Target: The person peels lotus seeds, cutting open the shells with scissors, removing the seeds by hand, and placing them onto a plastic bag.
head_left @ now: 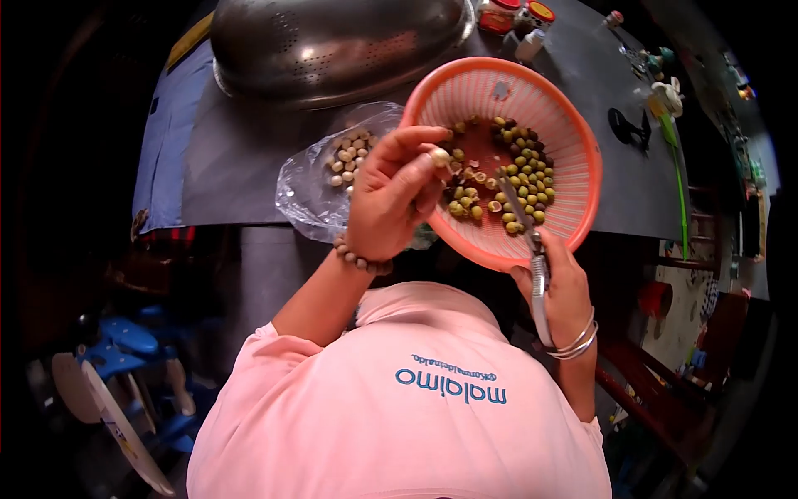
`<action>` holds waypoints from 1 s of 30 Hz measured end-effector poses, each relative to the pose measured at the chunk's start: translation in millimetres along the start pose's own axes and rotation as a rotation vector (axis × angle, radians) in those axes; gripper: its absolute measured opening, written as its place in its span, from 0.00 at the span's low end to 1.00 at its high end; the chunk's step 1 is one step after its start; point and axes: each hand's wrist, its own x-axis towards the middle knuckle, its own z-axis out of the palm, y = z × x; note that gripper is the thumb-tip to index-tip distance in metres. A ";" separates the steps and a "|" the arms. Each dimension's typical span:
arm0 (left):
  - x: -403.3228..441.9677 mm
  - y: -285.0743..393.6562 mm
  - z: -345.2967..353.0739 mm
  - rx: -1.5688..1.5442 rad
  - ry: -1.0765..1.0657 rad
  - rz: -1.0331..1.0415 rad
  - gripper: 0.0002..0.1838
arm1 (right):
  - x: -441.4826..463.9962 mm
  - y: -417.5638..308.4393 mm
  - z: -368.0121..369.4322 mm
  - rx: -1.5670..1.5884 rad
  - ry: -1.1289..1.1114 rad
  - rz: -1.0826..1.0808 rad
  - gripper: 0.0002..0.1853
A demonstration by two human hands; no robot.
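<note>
Between the thumb and fingers of my left hand [397,179] is a pale peeled nut [439,157], held above the left rim of a pink basket [573,158]. Green-brown round nuts [525,162] and some broken shells lie in the basket. My right hand [559,287] is wrapped round the handles of metal pliers-like cutters [539,274], whose jaws point into the basket over the nuts. Left of the basket, behind my left hand, a clear plastic bag [303,187] holds several pale peeled nuts [349,156].
A large perforated metal colander [332,50] lies upside down at the back of the grey table [224,166]. Jars with red lids [499,15] and a small white bottle [529,46] stand behind the basket. A black object [629,129] is to its right.
</note>
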 end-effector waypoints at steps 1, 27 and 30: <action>1.3 7.6 -4.1 0.104 0.039 0.084 0.11 | 0.0 -0.2 -0.8 0.014 -0.003 0.011 0.26; 34.6 6.7 6.0 1.312 -0.552 0.040 0.08 | -5.6 22.6 -10.4 0.128 0.089 -0.020 0.25; 52.6 -24.1 22.3 1.606 -0.930 -0.126 0.08 | -9.6 28.9 -13.0 0.160 0.118 -0.018 0.25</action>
